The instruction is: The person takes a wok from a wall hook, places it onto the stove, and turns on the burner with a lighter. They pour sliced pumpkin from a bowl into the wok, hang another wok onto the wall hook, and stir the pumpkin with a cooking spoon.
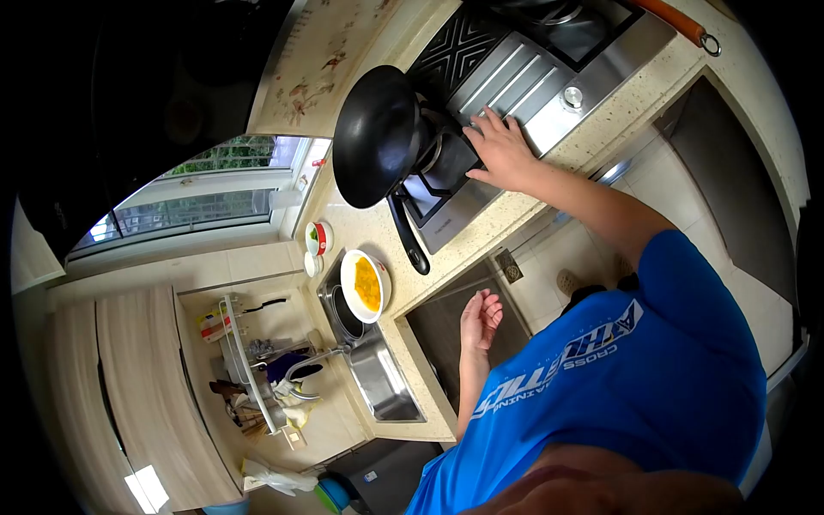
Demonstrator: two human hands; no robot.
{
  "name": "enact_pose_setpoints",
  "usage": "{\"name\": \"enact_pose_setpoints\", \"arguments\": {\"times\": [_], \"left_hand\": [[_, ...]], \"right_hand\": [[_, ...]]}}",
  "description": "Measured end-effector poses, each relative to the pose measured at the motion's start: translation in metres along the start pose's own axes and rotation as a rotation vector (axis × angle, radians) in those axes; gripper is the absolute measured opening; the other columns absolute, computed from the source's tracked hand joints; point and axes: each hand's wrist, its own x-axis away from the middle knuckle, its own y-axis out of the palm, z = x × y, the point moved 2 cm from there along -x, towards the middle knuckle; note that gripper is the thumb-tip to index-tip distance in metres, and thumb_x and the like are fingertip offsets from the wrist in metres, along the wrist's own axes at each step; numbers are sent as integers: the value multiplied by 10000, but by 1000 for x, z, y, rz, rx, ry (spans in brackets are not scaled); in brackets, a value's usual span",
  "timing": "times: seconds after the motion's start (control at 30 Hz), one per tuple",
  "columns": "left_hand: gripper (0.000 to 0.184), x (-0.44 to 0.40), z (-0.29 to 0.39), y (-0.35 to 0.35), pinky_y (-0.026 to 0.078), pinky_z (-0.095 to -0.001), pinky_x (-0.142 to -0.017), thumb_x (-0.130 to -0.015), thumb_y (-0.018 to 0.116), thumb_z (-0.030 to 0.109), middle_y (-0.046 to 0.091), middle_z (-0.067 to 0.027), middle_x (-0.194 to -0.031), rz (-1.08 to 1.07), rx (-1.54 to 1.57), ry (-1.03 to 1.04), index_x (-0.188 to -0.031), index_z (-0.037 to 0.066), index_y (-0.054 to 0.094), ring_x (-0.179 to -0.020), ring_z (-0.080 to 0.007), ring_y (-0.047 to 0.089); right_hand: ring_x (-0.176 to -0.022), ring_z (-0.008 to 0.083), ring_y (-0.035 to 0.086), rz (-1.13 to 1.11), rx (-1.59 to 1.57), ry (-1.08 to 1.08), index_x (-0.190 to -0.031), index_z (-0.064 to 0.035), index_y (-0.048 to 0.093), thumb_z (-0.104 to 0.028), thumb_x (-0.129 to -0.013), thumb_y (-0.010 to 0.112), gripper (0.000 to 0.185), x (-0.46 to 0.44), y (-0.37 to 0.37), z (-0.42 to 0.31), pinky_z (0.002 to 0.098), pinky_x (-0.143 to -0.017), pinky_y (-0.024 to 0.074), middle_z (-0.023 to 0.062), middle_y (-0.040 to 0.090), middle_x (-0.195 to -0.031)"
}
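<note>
A black wok (376,137) with a long handle sits tilted on the near burner of the gas stove (536,94). My right hand (502,154) is open on the steel stove top beside that burner, its fingers spread and nothing in them. In front of the counter edge hangs my left hand (481,321), its fingers curled in loosely, with no object visible in it. A white bowl (348,279) of orange-yellow food (367,284) stands on the counter by the sink, past the wok handle.
A steel sink (382,378) with a faucet lies beyond the bowl. Small bowls (318,239) stand near the window. A dish rack (249,365) holds utensils. An orange handle (674,19) juts over the stove's far end. A range hood (172,94) hangs above.
</note>
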Motion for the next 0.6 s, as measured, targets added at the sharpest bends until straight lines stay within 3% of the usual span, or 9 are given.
{"name": "enact_pose_setpoints", "arguments": {"times": [0.07,0.23,0.43,0.5,0.6], "left_hand": [[245,-6,-3,0,506,-262,-585,-897,426,220,616,-82,-823,3,-6,-8,-998,18,522,-681,-161,604],[247,-8,-3,4,503,-262,-585,-897,426,224,617,-79,-828,-8,-25,-28,-1000,21,521,-681,-159,603],[241,-10,-3,9,503,-262,-587,-897,428,225,618,-78,-830,-45,-42,-23,-996,27,523,-684,-158,601],[237,-8,-2,11,504,-260,-588,-897,427,222,618,-79,-831,-19,-44,-30,-989,27,525,-689,-157,603],[236,-7,-2,12,505,-259,-586,-897,428,223,618,-78,-830,-63,-33,-10,-987,27,526,-685,-157,602]], "right_hand": [[-1209,324,277,114,-140,-28,-1145,-1,448,-240,-702,651,543,11,-1,-1,479,-954,260,144,391,-1219],[-1213,320,278,132,-264,-116,-1075,12,509,-195,-685,663,467,33,-3,-1,461,-968,256,146,421,-1191],[-1276,306,169,-16,0,-92,-1192,31,412,-374,-760,574,614,21,18,24,453,-1017,190,160,332,-1303],[-1286,300,141,-176,231,-146,-1241,54,341,-475,-786,492,713,21,27,29,434,-1022,187,174,292,-1329],[-1286,307,137,-255,268,-134,-1258,65,310,-507,-791,463,755,20,27,24,426,-1022,187,181,269,-1339]]}}
